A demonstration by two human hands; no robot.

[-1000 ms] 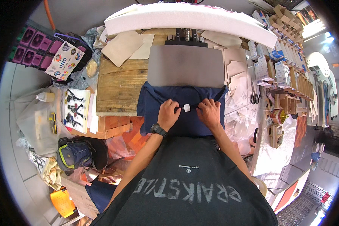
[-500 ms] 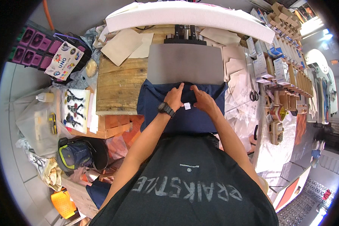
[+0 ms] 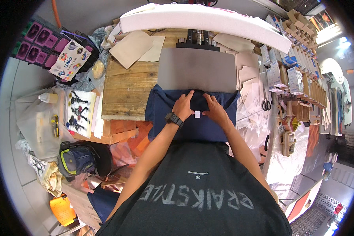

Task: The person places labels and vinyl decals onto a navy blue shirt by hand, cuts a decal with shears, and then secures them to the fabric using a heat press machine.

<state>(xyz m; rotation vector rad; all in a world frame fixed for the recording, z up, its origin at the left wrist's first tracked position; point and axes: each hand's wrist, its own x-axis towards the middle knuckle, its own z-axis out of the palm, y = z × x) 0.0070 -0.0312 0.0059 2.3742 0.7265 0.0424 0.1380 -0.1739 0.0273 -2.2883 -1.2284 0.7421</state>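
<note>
A wooden table (image 3: 131, 88) is seen at the person's front, its planks running left to right. Its far side is spanned crosswise by a long white slab (image 3: 202, 19), bowed in the wide view. Before the person, a navy garment (image 3: 212, 131) is spread over the near end of a gray board (image 3: 196, 69). In its visible part, the garment is set with its long axis from left to right; its dark opening is turned toward the board, and its lower edge is met by the person's black shirt (image 3: 196, 161). The board's longer side is likewise laid left to right, with a dark metal fitting (image 3: 198, 39) at its far edge. On the floor side, at left, a dark backpack (image 3: 80, 160) is seen. Brown paper (image 3: 131, 49) is laid on the table's far left part.

The left hand (image 3: 181, 107) and right hand (image 3: 216, 111) are placed on the garment, apart, on either side of the opening. Forefingers are pointed away from the body and thumbs inward; whether cloth is pinched cannot be told. Black scissors (image 3: 266, 105) are seen at right. A dark watch (image 3: 174, 119) is worn on the left wrist. Between the thumbs, a small white tag (image 3: 197, 114) is shown at the opening's near edge.
</note>
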